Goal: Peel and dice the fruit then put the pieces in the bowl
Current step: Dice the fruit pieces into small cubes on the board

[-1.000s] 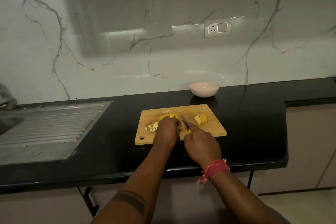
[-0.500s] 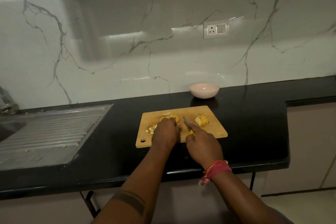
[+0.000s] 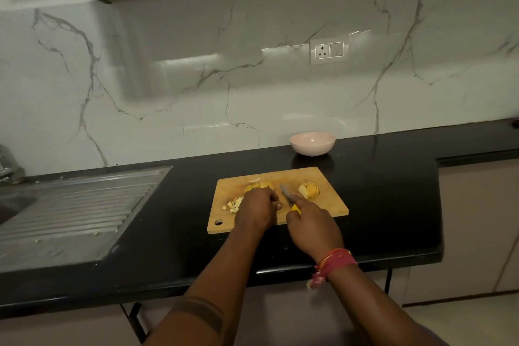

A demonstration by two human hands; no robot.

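the right hand (image 3: 311,223) is curled tight round the yellow handle of a knife (image 3: 289,197), forefinger along the top, blade angled up and to the left toward the other hand. the left hand (image 3: 257,206) is arched over a piece of fruit (image 3: 261,185), fingers bent down onto it to pin it to the board (image 3: 328,205); only a yellow edge of that piece shows past the knuckles, so how much is left under the hand is hidden.

this looks like the dicing step, partway through. a small heap of dice (image 3: 234,204) lies just left of the left hand, and a sliced chunk (image 3: 309,190) sits fanned near the board's right side, not yet cubed. the bowl (image 3: 312,143) stands beyond the board by the wall and appears to hold nothing.

the next move likely calls for short downward cuts close to the left fingertips, so those should stay tucked back from the blade. then the chunk needs cubing and all pieces carrying to the bowl.
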